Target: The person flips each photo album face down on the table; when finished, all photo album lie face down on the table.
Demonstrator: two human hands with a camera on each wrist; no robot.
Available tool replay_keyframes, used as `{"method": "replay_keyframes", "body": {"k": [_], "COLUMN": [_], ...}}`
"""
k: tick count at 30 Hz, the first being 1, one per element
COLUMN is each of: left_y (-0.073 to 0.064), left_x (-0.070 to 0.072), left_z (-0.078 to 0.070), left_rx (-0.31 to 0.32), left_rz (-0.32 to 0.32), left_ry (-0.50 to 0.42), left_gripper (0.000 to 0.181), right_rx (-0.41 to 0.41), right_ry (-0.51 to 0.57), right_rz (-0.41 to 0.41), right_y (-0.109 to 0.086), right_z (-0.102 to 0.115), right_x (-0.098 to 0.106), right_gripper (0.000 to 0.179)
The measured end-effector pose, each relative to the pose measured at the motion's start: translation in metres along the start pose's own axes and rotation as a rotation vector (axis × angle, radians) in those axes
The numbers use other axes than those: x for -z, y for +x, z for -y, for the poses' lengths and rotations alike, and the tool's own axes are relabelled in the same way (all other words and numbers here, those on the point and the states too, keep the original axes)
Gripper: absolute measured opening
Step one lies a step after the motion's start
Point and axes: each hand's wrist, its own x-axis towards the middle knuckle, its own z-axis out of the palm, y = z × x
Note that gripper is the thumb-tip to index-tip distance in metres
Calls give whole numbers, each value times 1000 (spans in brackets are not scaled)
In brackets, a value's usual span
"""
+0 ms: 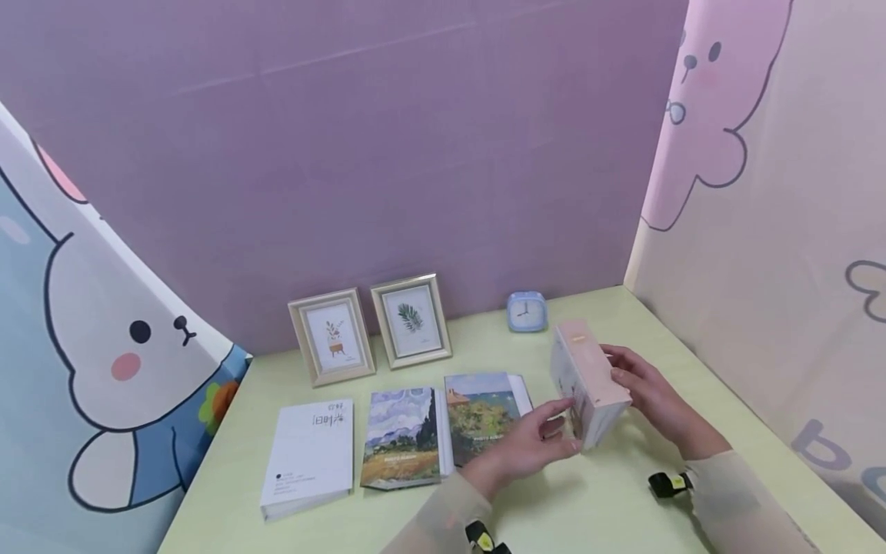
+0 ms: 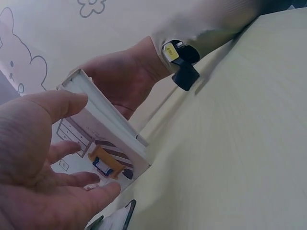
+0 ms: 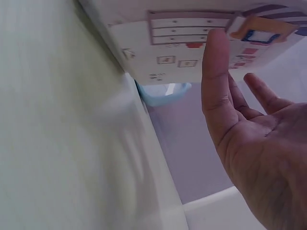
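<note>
A thick pink-spined album (image 1: 588,362) stands tilted on the right of the table, spine upward. Small furniture drawings mark its pale covers. Around its right side my right hand (image 1: 640,388) grips it; in the right wrist view one straight digit lies against the drawn cover (image 3: 192,28). From the left, my left hand (image 1: 529,442) reaches to the opposite cover, fingers spread and loosely extended. The left wrist view has its thumb (image 2: 72,101) by the album's edge and its fingertips at the cover (image 2: 103,132). Whether the album's lower edge rests on the table is hard to tell.
Left of my hands lie a painted-landscape album (image 1: 481,408), another landscape album (image 1: 401,438) and a white album (image 1: 311,454). Behind them two framed plant pictures (image 1: 332,338) (image 1: 411,319) lean at the wall. A blue alarm clock (image 1: 527,312) stands behind the held album.
</note>
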Motion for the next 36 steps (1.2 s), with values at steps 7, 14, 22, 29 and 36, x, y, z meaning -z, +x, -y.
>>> {"method": "replay_keyframes", "body": {"k": [7,14,22,29,36], "left_y": [0,1,0,2,4], "left_x": [-4,-5,-5,-6,-10], "left_z": [0,0,1,1,0], "left_rx": [52,55,91,88,86], "left_rz": [-27,-48,-109,-137,-161], "left_ry": [76,91,126,188,321], "left_gripper": [57,60,64,61,56], "right_rx": [-56,-125,-197,-227,-283], "right_ry": [0,-4,-66,-204,-400], "right_rz": [-90,-134,-166,-196,-206], "right_y": [-1,-2,-2,1,1], "right_z": [-1,-6,-8,-13,-14], "right_x": [8,14,18,20,21], "right_gripper": [50,57,64,65,71]}}
